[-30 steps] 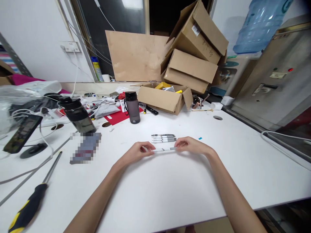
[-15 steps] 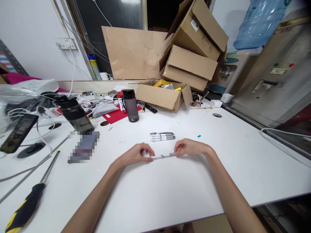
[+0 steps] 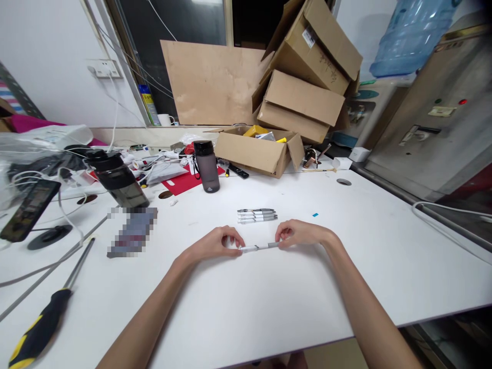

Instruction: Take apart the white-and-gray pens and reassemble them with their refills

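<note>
A white and grey pen (image 3: 261, 247) lies level between my two hands, at or just above the white table (image 3: 253, 302). My left hand (image 3: 220, 243) pinches its white end between thumb and fingers. At the grey end, my right hand (image 3: 294, 233) is closed in the same way, its fingertips partly covering the tip. Just beyond the held pen, several similar pens (image 3: 257, 216) lie side by side in a neat stack of rows, pointing left to right.
A screwdriver (image 3: 52, 312) and a blurred-out flat object (image 3: 134, 233) lie to the left. Behind stand a dark bottle (image 3: 207, 168), a tilted bottle (image 3: 117, 179) and an open cardboard box (image 3: 249, 154). A small blue scrap (image 3: 315, 214) lies right of the pens.
</note>
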